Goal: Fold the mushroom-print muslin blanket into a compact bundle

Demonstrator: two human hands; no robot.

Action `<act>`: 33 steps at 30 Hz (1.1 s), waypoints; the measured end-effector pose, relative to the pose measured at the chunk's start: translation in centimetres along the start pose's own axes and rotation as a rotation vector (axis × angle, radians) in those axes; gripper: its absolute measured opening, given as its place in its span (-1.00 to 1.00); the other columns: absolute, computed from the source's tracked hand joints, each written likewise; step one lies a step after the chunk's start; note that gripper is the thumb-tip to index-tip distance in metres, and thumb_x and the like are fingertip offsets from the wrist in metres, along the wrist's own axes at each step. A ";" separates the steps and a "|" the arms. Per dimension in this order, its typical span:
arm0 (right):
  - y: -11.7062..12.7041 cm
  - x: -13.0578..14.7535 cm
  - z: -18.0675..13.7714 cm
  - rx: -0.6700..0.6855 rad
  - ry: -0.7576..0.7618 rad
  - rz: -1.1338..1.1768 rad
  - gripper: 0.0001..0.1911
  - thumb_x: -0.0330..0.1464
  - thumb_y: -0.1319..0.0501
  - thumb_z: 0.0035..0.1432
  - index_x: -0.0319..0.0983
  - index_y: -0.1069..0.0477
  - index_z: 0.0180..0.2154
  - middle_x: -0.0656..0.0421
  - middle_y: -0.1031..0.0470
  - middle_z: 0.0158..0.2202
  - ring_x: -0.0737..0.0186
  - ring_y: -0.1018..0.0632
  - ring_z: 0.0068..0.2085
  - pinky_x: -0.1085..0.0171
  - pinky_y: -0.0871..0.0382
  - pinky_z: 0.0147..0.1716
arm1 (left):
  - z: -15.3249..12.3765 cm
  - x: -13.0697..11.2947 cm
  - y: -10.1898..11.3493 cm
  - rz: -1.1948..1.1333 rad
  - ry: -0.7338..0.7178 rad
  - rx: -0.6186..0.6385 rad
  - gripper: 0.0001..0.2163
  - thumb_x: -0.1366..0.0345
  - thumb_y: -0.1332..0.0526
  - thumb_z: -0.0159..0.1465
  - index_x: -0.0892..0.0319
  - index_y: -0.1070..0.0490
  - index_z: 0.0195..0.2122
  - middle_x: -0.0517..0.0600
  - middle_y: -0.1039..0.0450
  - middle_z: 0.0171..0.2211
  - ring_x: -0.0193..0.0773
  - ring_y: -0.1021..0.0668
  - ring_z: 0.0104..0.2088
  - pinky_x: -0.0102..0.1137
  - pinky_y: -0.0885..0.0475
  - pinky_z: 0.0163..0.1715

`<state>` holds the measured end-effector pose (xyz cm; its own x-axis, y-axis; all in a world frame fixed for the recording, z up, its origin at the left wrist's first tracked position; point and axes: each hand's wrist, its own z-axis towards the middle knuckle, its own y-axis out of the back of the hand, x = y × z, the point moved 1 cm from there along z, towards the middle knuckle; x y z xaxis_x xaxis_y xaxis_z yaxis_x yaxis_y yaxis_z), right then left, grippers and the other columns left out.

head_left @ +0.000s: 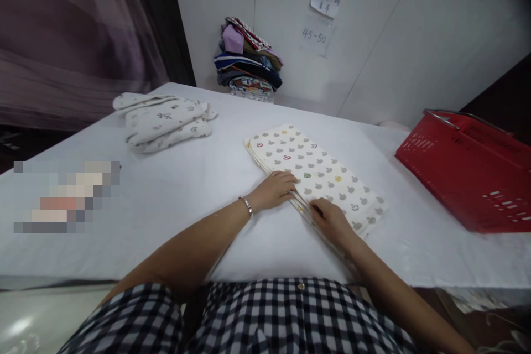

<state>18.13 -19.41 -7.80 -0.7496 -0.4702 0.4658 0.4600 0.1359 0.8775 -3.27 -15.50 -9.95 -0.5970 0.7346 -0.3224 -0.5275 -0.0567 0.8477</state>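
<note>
A folded white cloth [327, 166] lies slantwise on the white-covered table, printed with grey apple-like shapes and a few red, green and yellow ones. Its layers show along the near left edge. My left hand [276, 189], with a silver bracelet at the wrist, has its fingers curled over the middle of that edge. Close beside it, my right hand [331, 220] pinches the same edge farther to the right, thumb and fingers closed on the layers. Part of the near edge is hidden under my right hand and forearm.
A loosely bunched white cloth with a plant print [166, 121] lies at the back left. Folded fabrics are stacked [249, 63] against the wall. On the right stands a red plastic basket [468, 171]. A pixelated patch [66, 199] hides something at left. The table's front edge is near my body.
</note>
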 end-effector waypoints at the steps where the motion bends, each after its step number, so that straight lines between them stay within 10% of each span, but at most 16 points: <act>1: 0.0 -0.1 0.0 -0.006 -0.007 0.051 -0.81 -0.38 -0.03 0.18 -0.21 -0.40 -0.28 0.18 -0.46 -0.35 0.26 -0.45 -0.32 0.30 -0.27 -0.29 | 0.0 0.0 -0.1 0.013 -0.010 -0.006 -0.85 0.23 -0.09 0.28 0.09 -0.40 -0.20 -0.03 -0.37 0.02 -0.21 -0.32 0.09 -0.23 -0.17 0.08; 33: 0.1 0.7 -0.6 -0.042 0.086 -0.262 -0.82 -0.38 0.01 0.25 -0.20 -0.35 -0.23 0.16 -0.40 -0.31 0.27 -0.44 -0.30 0.35 -0.21 -0.42 | 0.2 -0.6 0.2 0.084 -0.062 -0.054 -0.88 0.26 -0.15 0.25 0.17 -0.35 -0.24 0.02 -0.40 -0.13 -0.22 -0.38 -0.06 -0.28 -0.26 -0.04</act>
<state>17.95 -20.30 -7.40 -0.8034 -0.5569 0.2108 0.2765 -0.0353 0.9604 -2.88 -15.79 -9.46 -0.6027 0.7662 -0.2230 -0.5099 -0.1549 0.8462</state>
